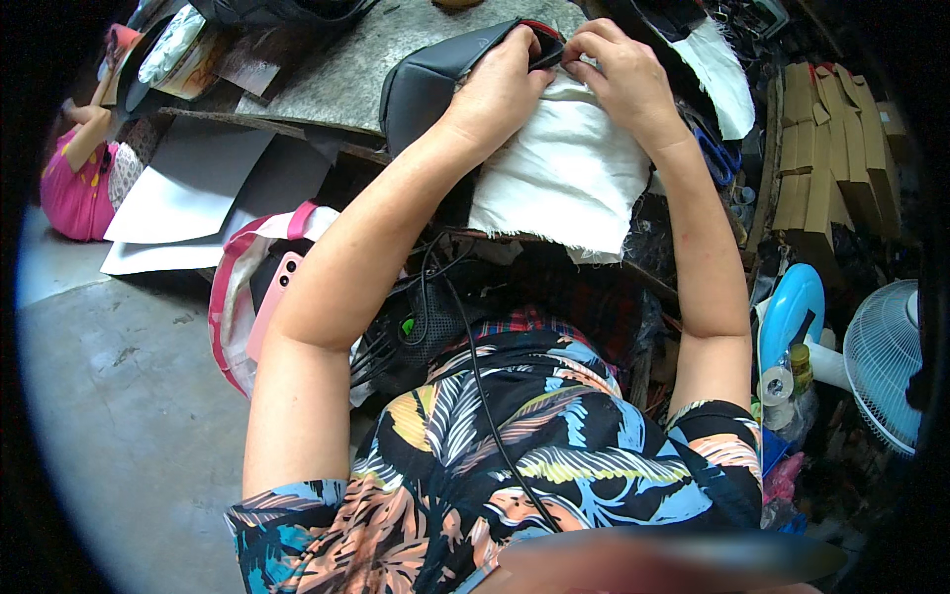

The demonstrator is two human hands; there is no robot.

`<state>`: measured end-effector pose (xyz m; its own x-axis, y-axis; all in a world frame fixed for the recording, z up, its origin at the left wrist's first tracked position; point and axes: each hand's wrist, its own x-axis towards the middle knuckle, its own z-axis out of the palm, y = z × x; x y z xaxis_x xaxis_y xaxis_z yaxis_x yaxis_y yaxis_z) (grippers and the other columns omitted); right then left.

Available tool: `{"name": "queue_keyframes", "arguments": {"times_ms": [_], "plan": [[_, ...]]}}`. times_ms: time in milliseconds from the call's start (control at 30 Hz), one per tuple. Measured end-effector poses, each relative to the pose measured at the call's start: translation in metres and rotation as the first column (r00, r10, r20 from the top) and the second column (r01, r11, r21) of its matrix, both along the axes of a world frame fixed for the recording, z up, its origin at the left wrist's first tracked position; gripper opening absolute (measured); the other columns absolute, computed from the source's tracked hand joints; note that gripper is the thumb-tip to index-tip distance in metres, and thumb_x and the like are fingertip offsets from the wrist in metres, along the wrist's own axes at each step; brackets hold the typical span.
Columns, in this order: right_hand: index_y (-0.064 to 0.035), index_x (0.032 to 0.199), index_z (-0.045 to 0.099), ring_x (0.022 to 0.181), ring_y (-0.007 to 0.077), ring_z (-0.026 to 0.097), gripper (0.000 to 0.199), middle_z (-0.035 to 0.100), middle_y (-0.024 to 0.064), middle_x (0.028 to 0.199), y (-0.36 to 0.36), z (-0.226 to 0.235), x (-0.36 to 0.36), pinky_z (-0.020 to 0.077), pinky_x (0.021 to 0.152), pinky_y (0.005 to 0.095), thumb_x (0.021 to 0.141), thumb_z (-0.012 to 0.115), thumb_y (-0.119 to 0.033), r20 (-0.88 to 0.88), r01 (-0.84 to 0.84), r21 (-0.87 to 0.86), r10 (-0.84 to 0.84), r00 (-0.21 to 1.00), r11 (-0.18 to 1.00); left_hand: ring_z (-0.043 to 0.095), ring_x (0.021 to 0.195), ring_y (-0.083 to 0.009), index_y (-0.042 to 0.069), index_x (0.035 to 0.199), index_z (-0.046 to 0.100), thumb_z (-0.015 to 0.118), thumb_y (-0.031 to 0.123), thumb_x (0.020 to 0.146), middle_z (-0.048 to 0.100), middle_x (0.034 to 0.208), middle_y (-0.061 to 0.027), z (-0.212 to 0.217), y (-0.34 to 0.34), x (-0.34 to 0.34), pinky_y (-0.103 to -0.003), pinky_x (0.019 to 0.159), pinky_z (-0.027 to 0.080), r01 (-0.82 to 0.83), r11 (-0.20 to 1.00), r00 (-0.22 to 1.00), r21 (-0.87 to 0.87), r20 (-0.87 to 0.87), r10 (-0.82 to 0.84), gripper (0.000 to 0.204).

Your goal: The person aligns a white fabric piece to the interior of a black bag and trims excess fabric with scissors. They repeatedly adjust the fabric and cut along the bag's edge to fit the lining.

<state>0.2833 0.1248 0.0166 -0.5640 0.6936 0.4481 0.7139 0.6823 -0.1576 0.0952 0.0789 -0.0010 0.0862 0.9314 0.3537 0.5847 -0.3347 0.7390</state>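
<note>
At the far edge of the view, my left hand (pixel 503 87) is closed on a dark grey, leather-like piece (pixel 421 84). The piece is folded and curved, with a strip of red along its top edge; its exact kind does not show. Close beside it, my right hand (pixel 625 81) has thumb and fingers pinched together at the piece's right end. Whatever lies between those fingertips is too small to make out. Under both hands a white cloth (pixel 569 168) with frayed edges hangs over the near edge of the work surface.
A grey worktop (pixel 327 69) spreads behind. White sheets (pixel 188 188) jut out at left, near a person in pink (pixel 77 188). A pink-trimmed bag (pixel 230 307) holds a pink phone (pixel 274 302). Blue-handled scissors (pixel 717 158), cardboard boxes (pixel 807 188) and a fan (pixel 886 366) are at right.
</note>
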Motion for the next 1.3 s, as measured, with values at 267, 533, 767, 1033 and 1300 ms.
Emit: {"name": "queue_keyframes", "arguments": {"times_ms": [267, 533, 767, 1033, 1300], "plan": [[-0.0089, 0.100, 0.067, 0.095, 0.0219, 0.065, 0.009, 0.065, 0.0039, 0.101, -0.011, -0.004, -0.003, 0.0437, 0.097, 0.0423, 0.094, 0.064, -0.015, -0.013, -0.086, 0.249, 0.092, 0.996, 0.965, 0.064, 0.079, -0.0305, -0.002, 0.113, 0.054, 0.071, 0.022, 0.089, 0.065, 0.089, -0.0189, 0.000, -0.001, 0.001, -0.040, 0.075, 0.052, -0.012, 1.000, 1.000, -0.016, 0.023, 0.012, 0.038], [-0.0059, 0.105, 0.073, 0.103, 0.0214, 0.062, 0.023, 0.066, 0.0057, 0.109, -0.017, 0.001, 0.000, 0.0491, 0.096, 0.0343, 0.084, 0.076, -0.014, -0.273, -0.059, -0.120, 0.024, 0.962, 0.991, 0.065, 0.101, -0.0411, -0.003, 0.114, 0.052, 0.067, 0.016, 0.090, 0.065, 0.103, -0.0264, 0.007, -0.006, 0.002, -0.044, 0.088, 0.050, 0.020, 0.995, 0.998, -0.100, 0.068, -0.013, 0.034], [-0.0066, 0.103, 0.076, 0.102, 0.0192, 0.062, 0.021, 0.065, 0.0052, 0.109, -0.016, -0.006, 0.001, 0.0497, 0.093, 0.0313, 0.083, 0.077, -0.014, -0.309, -0.074, -0.159, 0.021, 0.951, 0.985, 0.064, 0.088, -0.0298, -0.002, 0.116, 0.054, 0.069, 0.022, 0.090, 0.066, 0.099, -0.0199, 0.004, -0.005, 0.001, -0.039, 0.082, 0.051, -0.001, 0.999, 0.999, -0.052, 0.035, 0.003, 0.038], [-0.0091, 0.105, 0.076, 0.103, 0.0148, 0.060, 0.019, 0.063, 0.0026, 0.111, -0.007, -0.010, 0.002, 0.0513, 0.089, 0.0277, 0.086, 0.075, -0.013, -0.429, -0.127, -0.399, -0.062, 0.901, 0.908, 0.064, 0.087, -0.0304, -0.002, 0.117, 0.054, 0.070, 0.022, 0.090, 0.066, 0.097, -0.0199, 0.003, -0.005, 0.001, -0.040, 0.082, 0.051, 0.001, 0.998, 0.999, -0.067, 0.033, 0.001, 0.039], [-0.0236, 0.106, 0.079, 0.112, 0.0213, 0.060, 0.024, 0.064, 0.0014, 0.126, -0.005, -0.008, 0.007, 0.0515, 0.096, 0.0364, 0.084, 0.076, -0.016, -0.127, -0.062, 0.092, 0.074, 0.989, 0.994, 0.064, 0.086, -0.0276, -0.001, 0.117, 0.054, 0.070, 0.021, 0.090, 0.065, 0.095, -0.0186, 0.004, -0.010, 0.002, -0.039, 0.081, 0.052, -0.001, 0.998, 0.998, -0.056, 0.058, 0.004, 0.038]]}}
